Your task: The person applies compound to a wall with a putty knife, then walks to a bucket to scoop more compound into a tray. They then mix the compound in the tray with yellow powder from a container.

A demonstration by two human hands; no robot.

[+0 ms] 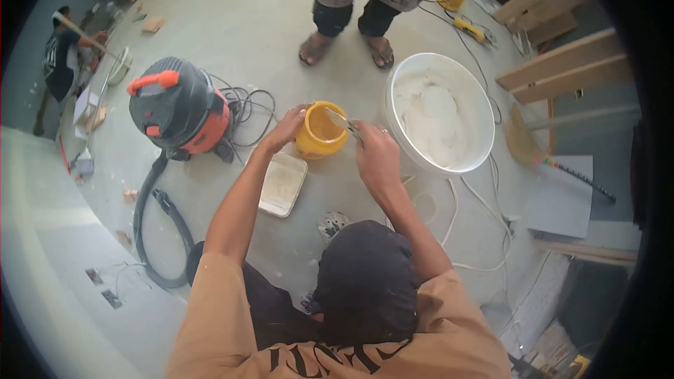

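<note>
A small yellow bucket (321,133) stands on the concrete floor in front of me. My left hand (288,126) grips its left rim. Over the bucket's right side, my right hand (375,154) holds a metal putty knife (342,121), whose blade points into the open top. A large white bucket (404,142) with white paste in it stands just to the right, touching or nearly touching my right hand.
A grey and orange vacuum cleaner (179,105) with hose and cables sits left. A white tray (283,184) lies below the yellow bucket. A person's sandalled feet (347,48) stand beyond. Wooden planks (562,63), a broom (523,144) and white cables (484,210) are right. Another person (63,56) is far left.
</note>
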